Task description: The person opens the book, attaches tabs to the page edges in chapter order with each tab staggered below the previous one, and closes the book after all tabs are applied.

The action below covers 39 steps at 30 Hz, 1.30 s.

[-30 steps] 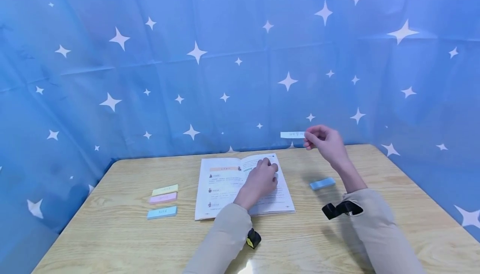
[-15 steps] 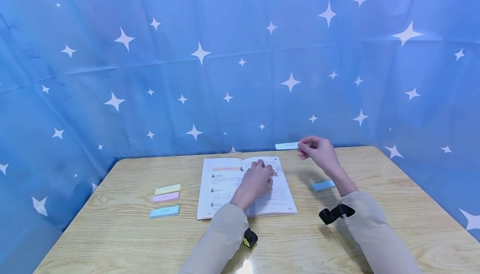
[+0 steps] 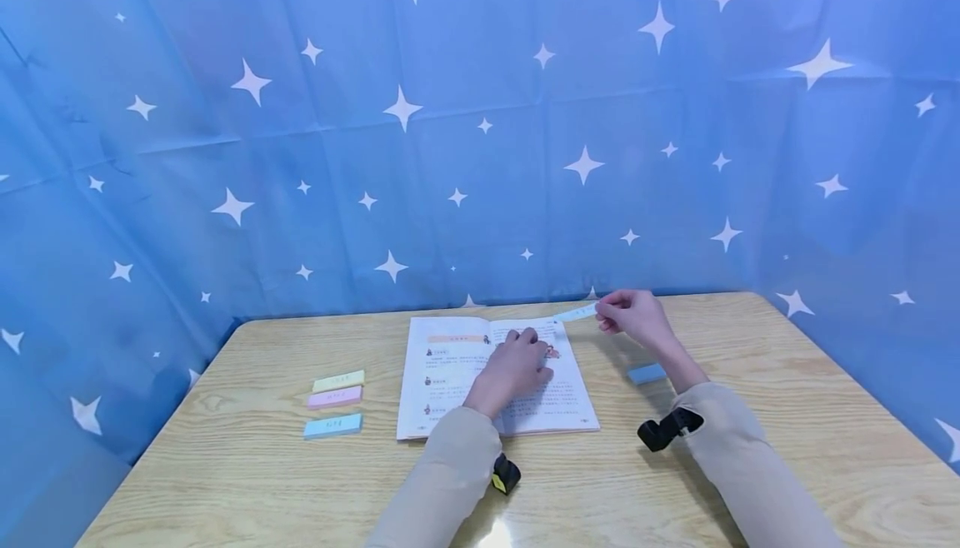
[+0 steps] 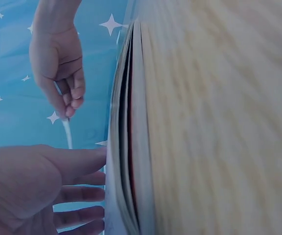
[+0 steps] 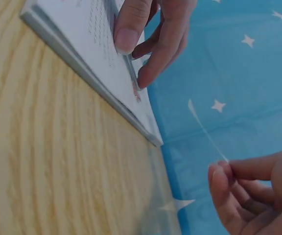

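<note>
An open book (image 3: 442,377) with printed text lies on the table, and my left hand (image 3: 513,369) rests on its right page with fingertips pressed to the paper. Between thumb and fingers my right hand (image 3: 637,317) pinches one end of a narrow pale sticky note (image 3: 575,313) with handwriting on it. Its free end reaches to the top right corner of the page. In the right wrist view the sticky note (image 5: 204,125) appears edge-on as a thin, slightly bent strip, apart from the book there. Behind the left thumb, the right hand (image 4: 58,58) shows in the left wrist view.
To the left of the book sit a yellow pad (image 3: 338,381), a pink pad (image 3: 334,397) and a blue pad (image 3: 333,425) of sticky notes. Another blue pad (image 3: 647,374) lies right of the book. A blue star-patterned curtain (image 3: 480,156) hangs behind the table (image 3: 247,448).
My right hand has come down and slightly left, bringing the sticky note from above the table's back edge to the page's top right corner. My left hand has shifted slightly on the page.
</note>
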Motion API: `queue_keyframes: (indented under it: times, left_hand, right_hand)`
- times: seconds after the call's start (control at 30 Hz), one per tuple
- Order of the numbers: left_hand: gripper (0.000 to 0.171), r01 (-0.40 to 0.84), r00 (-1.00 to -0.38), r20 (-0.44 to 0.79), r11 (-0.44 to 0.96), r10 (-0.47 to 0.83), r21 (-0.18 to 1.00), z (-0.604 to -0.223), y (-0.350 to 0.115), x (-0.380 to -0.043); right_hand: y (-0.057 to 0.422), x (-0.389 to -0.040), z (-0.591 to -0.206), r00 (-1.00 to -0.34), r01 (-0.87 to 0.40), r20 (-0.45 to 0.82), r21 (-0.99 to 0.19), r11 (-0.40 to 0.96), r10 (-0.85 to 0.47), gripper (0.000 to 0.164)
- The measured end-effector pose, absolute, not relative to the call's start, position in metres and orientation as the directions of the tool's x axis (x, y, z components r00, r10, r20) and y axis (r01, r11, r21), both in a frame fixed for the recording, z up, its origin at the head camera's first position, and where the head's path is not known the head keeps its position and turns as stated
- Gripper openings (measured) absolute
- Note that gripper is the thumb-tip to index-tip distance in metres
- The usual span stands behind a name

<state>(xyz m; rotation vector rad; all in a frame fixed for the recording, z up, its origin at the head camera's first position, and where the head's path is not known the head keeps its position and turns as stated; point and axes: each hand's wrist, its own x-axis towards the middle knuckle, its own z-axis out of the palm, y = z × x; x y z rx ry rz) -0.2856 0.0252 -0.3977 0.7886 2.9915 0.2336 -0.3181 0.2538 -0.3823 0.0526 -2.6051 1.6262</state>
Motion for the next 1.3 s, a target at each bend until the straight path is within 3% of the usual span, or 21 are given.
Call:
queue_keyframes:
  times: [0.67, 1.3]
  left_hand:
    - [0.062, 0.415, -0.903, -0.09, 0.908, 0.419, 0.062, -0.396, 0.041, -0.288]
    - [0.055, 0.346, -0.932, -0.099, 0.937, 0.35, 0.059, -0.4, 0.052, -0.292]
  right_hand:
    - [0.256, -0.326, -0.405, -1.0, 0.012, -0.008, -0.897, 0.443, 0.011, 0.022]
    - [0.256, -0.331, -0.412, -1.0, 0.01, -0.001, -0.89, 0.456, 0.02, 0.023]
